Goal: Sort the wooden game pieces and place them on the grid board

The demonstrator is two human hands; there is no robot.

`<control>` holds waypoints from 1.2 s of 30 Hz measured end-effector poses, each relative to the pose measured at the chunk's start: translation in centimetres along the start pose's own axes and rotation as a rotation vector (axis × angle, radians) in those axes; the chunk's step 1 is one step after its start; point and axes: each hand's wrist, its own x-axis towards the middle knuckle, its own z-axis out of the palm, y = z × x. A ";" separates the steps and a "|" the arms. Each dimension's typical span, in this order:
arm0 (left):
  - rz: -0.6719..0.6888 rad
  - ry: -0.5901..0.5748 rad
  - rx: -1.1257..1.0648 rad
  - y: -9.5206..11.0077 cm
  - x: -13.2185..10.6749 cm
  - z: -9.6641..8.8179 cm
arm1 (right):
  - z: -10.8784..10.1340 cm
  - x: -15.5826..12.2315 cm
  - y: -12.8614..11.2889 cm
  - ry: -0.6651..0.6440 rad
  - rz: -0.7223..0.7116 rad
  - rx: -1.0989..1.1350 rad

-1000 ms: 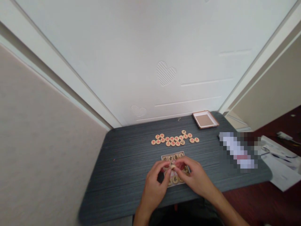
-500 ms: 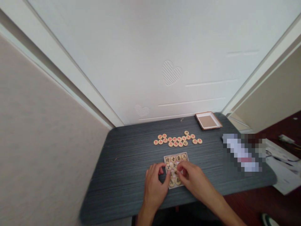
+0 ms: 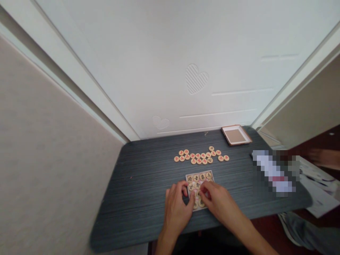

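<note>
A small square tray (image 3: 211,174) lies near the front edge of the dark grey table (image 3: 143,184). It holds several round wooden game pieces (image 3: 199,177) with black or red characters. My left hand (image 3: 176,205) rests at the tray's left side, thumb against its edge, fingers curled. My right hand (image 3: 216,200) lies over the tray's right half, fingertips bent down on the pieces inside. Whether either hand pinches a piece is hidden. A loose row of several more wooden pieces (image 3: 200,157) with red characters lies farther back.
An empty brown-rimmed box lid (image 3: 236,135) sits at the table's back right corner. A blurred-out object (image 3: 273,171) lies at the right edge. White door panels stand behind the table. Papers (image 3: 318,191) lie on the dark floor at right, where another person's foot and trouser leg (image 3: 302,230) show.
Both hands have lowered from holding a piece above the tray to resting on the tray and its pieces. A person's leg has come into view at lower right.
</note>
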 end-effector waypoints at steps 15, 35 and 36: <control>0.017 0.034 0.005 -0.2 -0.2 0.2 | -0.9 0.3 0.1 -0.016 -0.012 0.035; -0.012 0.032 -0.023 -0.1 0.0 0.0 | -1.5 0.5 0.0 -0.097 -0.072 -0.018; -0.010 0.034 -0.021 -0.1 0.0 0.0 | -1.5 0.5 0.0 -0.095 -0.071 -0.021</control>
